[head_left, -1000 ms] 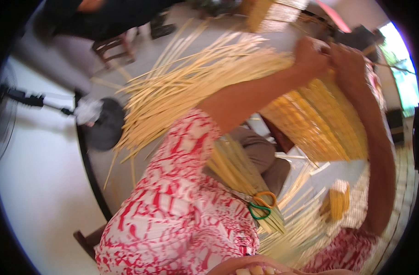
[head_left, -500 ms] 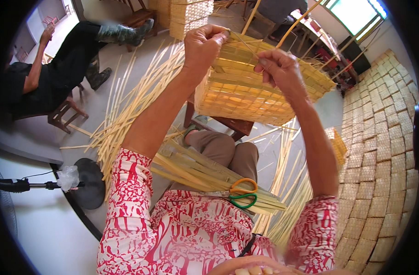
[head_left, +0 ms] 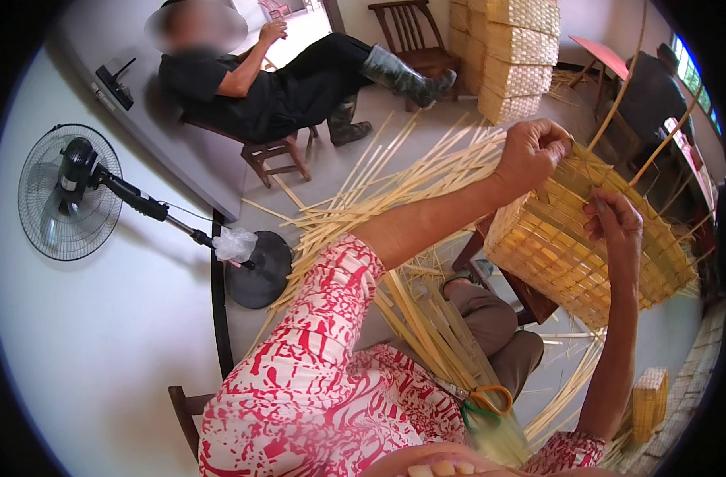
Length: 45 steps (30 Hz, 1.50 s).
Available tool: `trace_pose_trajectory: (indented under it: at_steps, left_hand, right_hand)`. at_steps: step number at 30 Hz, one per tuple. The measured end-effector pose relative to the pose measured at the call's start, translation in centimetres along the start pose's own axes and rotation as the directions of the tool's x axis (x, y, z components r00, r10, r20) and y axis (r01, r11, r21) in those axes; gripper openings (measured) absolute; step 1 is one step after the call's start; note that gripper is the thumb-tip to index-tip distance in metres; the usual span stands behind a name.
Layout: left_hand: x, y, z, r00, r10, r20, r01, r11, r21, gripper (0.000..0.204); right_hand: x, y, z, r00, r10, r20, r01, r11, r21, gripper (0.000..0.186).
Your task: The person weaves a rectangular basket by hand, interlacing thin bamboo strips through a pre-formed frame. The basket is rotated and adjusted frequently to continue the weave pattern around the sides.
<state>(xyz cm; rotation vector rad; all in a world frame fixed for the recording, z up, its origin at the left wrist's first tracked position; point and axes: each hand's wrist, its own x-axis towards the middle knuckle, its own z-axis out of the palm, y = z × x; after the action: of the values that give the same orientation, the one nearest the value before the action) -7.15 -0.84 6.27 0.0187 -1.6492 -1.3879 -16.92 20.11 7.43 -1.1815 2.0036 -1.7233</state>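
Observation:
A woven bamboo basket lies tilted on a low wooden stool in front of my knees, with long upright strips sticking out past its rim. My left hand is closed in a pinch at the basket's near upper corner. Lower along the same edge, my right hand pinches a thin bamboo strip against the weave; its fingertips partly hide the strip. Across my lap lie several flat green-yellow bamboo strips. Scissors with one orange and one green handle loop rest on them.
Loose bamboo strips cover the floor to the left. A standing fan is by the wall. Beyond, a seated person in boots rests on a chair. Stacked woven baskets stand at the back; a small woven piece is at right.
The view has swung left, so the fan and seated person show more fully and everything sits further right. My hands stay at the basket's edge; the right is slightly nearer the left.

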Motion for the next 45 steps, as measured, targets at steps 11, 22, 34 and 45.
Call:
trace_pose_trajectory:
  at_steps: [11,22,34,45]
  left_hand:
    - [1.1,3.5,-1.3,0.783,0.582,0.217,-0.61,0.654,0.448,0.023]
    - [1.4,2.7,1.4,0.401,0.546,0.736,-0.915,0.205,0.347,0.022]
    - [0.3,3.2,2.9,0.452,0.546,0.705,-0.881,0.152,0.448,0.019]
    - [1.9,1.9,2.4,0.329,0.6,0.729,-0.941,0.147,0.305,0.017]
  right_hand:
    - [0.5,-1.0,-0.4,1.0,0.016,0.02,-0.016,1.0,-0.008,0.019]
    - [-0.9,-1.2,0.3,0.998,-0.004,-0.068,-0.002,0.995,-0.095,0.018]
    - [-5.3,0.8,3.0,0.98,-0.031,-0.196,0.075,0.972,0.222,0.038]
    - [-5.1,1.1,1.0,0.973,-0.196,-0.123,0.171,0.968,-0.186,0.05]
